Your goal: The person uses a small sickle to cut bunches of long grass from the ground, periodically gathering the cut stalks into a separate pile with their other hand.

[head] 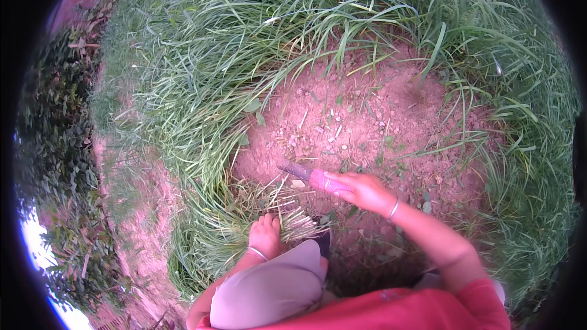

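My right hand (367, 191) grips the pink-wrapped handle (331, 182) of a knife-like tool. Its dark, flat blade (296, 170) points left, just above the bare soil; the exact shape of the tip is hard to make out. Lower down, beside my knee, my left hand (266, 234) curls around a bundle of cut, chive-like leaves (297, 225). The pale cut ends face right, and the green leaves spread out to the left. The thumb and the underside of this hand are hidden.
Standing long-leaved green plants (220, 55) arch around the reddish soil (390, 114) from left to right. Small stones and leaf scraps litter the ground. My bent knee (270, 284) is close to the bundle. Dark leafy shrubs (55, 114) line the far left.
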The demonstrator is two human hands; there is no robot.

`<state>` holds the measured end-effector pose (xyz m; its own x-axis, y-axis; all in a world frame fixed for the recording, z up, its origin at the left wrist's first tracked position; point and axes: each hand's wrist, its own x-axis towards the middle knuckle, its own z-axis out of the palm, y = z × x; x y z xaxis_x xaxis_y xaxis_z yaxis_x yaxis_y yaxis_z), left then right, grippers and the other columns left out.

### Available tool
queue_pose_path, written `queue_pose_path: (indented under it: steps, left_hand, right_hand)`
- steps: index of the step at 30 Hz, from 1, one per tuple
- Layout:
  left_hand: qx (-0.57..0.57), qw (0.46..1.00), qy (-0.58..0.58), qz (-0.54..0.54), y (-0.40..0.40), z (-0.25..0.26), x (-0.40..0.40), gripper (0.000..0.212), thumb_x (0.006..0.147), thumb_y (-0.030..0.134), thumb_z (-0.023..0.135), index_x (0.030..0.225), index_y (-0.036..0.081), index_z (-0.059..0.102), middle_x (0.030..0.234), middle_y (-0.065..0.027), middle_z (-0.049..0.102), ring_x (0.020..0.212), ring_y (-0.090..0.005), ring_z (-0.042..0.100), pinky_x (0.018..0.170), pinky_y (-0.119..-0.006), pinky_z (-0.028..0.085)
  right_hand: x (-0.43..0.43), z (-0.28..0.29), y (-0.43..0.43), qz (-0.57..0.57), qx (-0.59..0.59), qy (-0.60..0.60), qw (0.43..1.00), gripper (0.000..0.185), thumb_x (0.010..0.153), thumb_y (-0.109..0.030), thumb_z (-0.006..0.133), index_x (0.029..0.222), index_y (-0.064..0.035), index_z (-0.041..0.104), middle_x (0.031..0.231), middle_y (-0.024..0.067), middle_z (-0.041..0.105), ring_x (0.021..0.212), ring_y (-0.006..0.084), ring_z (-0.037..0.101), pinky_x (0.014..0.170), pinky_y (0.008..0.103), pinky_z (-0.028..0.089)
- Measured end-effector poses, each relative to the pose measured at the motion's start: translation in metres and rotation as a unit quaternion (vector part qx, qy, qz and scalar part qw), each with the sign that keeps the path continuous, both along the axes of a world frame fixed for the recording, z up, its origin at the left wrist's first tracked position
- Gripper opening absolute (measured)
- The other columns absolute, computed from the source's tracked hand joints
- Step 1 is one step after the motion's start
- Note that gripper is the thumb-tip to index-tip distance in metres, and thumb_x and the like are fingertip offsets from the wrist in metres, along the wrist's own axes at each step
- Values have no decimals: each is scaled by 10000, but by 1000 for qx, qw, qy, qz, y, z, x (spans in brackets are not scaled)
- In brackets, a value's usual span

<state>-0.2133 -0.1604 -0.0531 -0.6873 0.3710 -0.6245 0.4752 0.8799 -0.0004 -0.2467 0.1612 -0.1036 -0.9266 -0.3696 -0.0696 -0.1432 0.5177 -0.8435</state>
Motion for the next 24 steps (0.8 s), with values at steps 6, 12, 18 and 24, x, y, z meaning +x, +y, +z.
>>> queue_pose_path:
  steps: [6,12,18,24]
  left_hand:
    - [7,999,29,-32,-1,3,-50,759,583,478,822,1167,35,628,1594,-244,63,1491,-383,36,1197,-525,73]
    - [-70,992,-102,-6,-1,-7,-73,841,630,470,800,1281,20,513,1367,-258,440,1361,-377,364,1172,-480,204]
    - [-85,992,-52,-73,19,1,-53,660,659,416,789,1132,29,540,1058,-164,579,1012,-301,597,901,-413,469]
    - [-93,988,-52,-114,37,16,-47,544,688,331,752,1095,28,555,1004,-158,609,941,-296,630,853,-403,481]
  right_hand:
    - [-6,-1,-16,0,12,-7,1000,507,856,-269,668,1348,-228,551,1094,92,678,896,312,676,763,421,552]
    - [-20,-11,-30,-3,-3,-12,1000,501,854,-254,671,1340,-217,557,1123,101,674,915,322,673,788,425,547]
    - [-18,-33,-43,17,-29,1,999,481,858,-275,673,1326,-223,573,1113,132,676,960,332,663,832,422,536]
    - [18,-5,-31,67,-33,-127,989,439,906,-377,632,1322,-244,591,1085,133,693,951,302,681,834,402,530]
